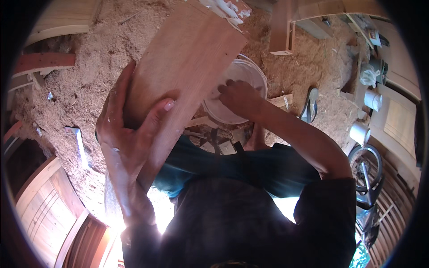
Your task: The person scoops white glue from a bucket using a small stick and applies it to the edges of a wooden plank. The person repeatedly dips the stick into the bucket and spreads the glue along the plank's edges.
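Note:
A wide, flat wooden board (pixel 192 53) slants up and away in front of me, its far end near the top of the view. My left hand (pixel 129 120) grips it by its near part, the thumb lying across its face and the fingers along its left edge. To the right of the board stands a round white bucket (pixel 228 115), partly covered by it. Over the bucket's mouth is my right hand (pixel 241 99), its fingers curled; what they hold, if anything, is hidden.
Sawdust covers the ground. Wooden frame pieces (pixel 281 31) lie at the far right, with a sandal (pixel 310 105) nearer. White cups (pixel 359 133) and a wheel (pixel 365 167) line the right side. A metal angle piece (pixel 79 145) and a panelled wooden door (pixel 49 203) are at left.

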The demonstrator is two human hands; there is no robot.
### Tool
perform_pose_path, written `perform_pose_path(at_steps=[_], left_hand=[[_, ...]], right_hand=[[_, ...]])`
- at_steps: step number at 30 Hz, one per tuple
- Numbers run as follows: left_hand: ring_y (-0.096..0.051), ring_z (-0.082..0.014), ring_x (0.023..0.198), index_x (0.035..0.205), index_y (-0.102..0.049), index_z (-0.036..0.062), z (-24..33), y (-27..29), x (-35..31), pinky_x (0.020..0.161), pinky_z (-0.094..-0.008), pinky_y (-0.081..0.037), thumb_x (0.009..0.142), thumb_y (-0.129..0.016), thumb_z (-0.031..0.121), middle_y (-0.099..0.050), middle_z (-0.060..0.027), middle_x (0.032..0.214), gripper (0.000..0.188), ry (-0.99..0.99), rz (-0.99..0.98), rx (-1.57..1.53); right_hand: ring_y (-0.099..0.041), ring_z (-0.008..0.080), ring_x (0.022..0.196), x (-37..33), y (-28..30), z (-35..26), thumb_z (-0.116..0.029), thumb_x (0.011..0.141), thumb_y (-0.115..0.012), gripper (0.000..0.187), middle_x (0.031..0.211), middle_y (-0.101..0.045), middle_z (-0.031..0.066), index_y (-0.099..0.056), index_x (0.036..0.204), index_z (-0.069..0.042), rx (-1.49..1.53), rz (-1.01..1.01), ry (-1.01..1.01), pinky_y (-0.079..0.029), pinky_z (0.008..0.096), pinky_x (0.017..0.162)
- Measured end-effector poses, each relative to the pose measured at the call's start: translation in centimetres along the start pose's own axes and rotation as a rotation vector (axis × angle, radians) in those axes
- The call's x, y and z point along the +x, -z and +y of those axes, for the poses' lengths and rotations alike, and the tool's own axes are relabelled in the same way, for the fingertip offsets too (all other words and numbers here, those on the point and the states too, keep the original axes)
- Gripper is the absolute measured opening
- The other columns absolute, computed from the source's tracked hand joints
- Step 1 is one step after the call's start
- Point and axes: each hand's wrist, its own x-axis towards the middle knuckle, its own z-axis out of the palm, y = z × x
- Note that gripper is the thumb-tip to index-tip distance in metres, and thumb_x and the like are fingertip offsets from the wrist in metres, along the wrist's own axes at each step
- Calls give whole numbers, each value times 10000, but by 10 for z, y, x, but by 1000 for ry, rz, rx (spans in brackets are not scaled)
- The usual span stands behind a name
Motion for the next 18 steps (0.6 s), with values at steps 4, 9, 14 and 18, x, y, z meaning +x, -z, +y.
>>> perform_pose_path(at_steps=[4,9,14,18], left_hand=[[-752,-370,1245,1570,-625,66,3,6,-2,1060,-485,-616,857,-966,345,-739,-249,1403,838,84,3,-21],[-745,-351,1258,1577,-624,74,8,4,2,1074,-479,-611,856,-967,360,-737,-243,1416,848,121,-16,-65],[-753,-342,1245,1575,-627,79,8,6,2,1074,-474,-613,849,-973,363,-743,-239,1405,854,126,-10,-37],[-753,-343,1245,1577,-626,83,9,3,3,1085,-484,-607,854,-970,367,-744,-238,1405,850,90,-17,-59]], right_hand=[[-732,294,1104,8,42,8,-76,905,-721,110,1142,-706,112,-793,985,-57,26,-181,-153,-645,439,883],[-748,344,1078,6,23,4,-73,906,-733,100,1123,-708,145,-785,986,-43,77,-229,-160,-632,468,913],[-753,363,1092,3,16,16,-144,890,-754,177,1120,-726,166,-788,1039,-55,270,-202,-314,-612,489,940],[-740,402,1068,14,3,4,-96,925,-720,123,1070,-736,216,-813,969,-29,414,-138,-443,-611,489,941]])
